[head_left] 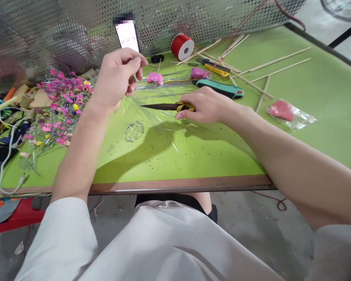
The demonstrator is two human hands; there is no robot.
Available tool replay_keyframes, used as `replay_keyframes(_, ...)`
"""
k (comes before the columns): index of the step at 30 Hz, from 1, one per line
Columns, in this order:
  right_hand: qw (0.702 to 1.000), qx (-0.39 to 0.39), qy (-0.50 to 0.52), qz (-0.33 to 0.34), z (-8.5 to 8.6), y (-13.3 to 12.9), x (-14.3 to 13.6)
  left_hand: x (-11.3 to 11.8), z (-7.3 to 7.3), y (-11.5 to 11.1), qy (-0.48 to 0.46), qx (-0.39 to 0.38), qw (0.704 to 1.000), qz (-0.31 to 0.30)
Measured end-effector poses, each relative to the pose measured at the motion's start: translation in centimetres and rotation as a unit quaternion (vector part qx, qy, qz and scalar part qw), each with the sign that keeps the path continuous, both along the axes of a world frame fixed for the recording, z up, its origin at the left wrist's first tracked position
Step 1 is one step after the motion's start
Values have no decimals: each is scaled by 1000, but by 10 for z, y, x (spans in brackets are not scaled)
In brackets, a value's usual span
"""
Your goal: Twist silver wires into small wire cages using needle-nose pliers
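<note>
Gripping dark scissors [160, 106] above scattered wires [175, 147] on a green table [327, 86], the right hand [203, 104] points them left; farther left, the left hand [118, 74] curls, its hold unclear.

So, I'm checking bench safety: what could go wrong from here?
The pointed scissors in the right grip might jab the left grip if it drops near their tip. Loose wires on the green tabletop could prick skin. The small wire ring close by might get knocked or bent.

Scissors [165, 106] – dk w/ yel; tbl [333, 97] – lime grn.
</note>
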State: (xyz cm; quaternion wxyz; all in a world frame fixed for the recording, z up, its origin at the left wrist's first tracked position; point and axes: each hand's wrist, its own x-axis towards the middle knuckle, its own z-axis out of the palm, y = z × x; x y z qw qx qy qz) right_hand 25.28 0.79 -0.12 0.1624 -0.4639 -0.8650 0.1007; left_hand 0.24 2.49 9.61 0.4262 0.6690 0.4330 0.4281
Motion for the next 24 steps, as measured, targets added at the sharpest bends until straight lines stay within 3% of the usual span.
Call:
replay_keyframes(6, 1000, -9, -19, -12, 1, 2, 2, 3, 0, 1, -14, -58, 998, 5)
replay_keyframes(16, 1000, 11, -10, -23, -1, 7, 9, 11, -1, -3, 29, -69, 997, 23)
replay_keyframes(21, 1000, -4, 5, -4, -1, 5, 6, 3, -15, 5, 147, 43, 988, 0)
replay_keyframes(24, 1000, -14, 7, 8, -3, 4, 3, 3, -20, 4, 188, 52, 980, -35)
